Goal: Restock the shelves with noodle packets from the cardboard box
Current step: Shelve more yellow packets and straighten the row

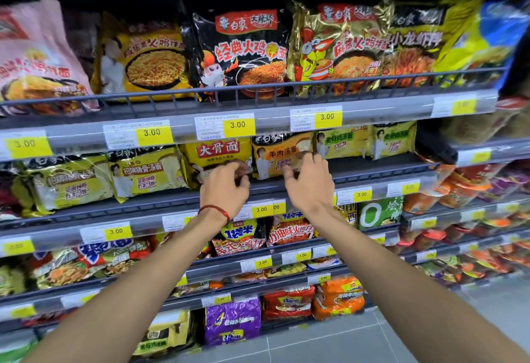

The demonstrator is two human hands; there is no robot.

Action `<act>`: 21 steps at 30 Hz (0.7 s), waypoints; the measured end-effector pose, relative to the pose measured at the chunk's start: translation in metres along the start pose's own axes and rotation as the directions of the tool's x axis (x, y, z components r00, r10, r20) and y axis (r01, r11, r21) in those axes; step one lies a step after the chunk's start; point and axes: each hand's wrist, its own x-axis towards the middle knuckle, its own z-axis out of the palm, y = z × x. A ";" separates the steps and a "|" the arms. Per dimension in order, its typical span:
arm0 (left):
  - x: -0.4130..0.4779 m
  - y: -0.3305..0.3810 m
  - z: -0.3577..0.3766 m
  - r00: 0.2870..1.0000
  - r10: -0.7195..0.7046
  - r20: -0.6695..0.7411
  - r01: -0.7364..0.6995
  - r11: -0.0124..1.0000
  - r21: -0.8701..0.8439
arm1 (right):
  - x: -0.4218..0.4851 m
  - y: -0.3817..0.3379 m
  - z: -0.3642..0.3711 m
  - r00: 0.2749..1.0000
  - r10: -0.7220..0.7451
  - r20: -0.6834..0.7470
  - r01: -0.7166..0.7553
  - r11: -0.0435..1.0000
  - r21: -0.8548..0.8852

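Reaching to the second shelf, the left hand curls its fingers against the lower front of a yellow noodle packet; blur hides whether they grip it. Just beside it, the right hand has its fingers loosely spread, tips touching an upright orange noodle packet.

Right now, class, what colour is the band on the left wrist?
Red. The band shows best in the head view, the only one given.
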 end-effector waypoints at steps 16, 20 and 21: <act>0.001 0.190 -0.030 0.870 0.482 -0.105 -0.485 0.874 -0.013 | 0.015 0.039 -0.157 0.931 -0.192 -0.310 0.282 0.919 0.276; 0.021 0.231 -0.049 0.839 0.510 -0.187 -0.510 0.858 0.052 | 0.042 0.039 -0.207 0.895 -0.306 -0.325 0.390 0.891 0.234; 0.025 0.243 -0.056 0.837 0.504 -0.214 -0.500 0.863 0.075 | 0.048 0.039 -0.221 0.881 -0.329 -0.339 0.416 0.881 0.225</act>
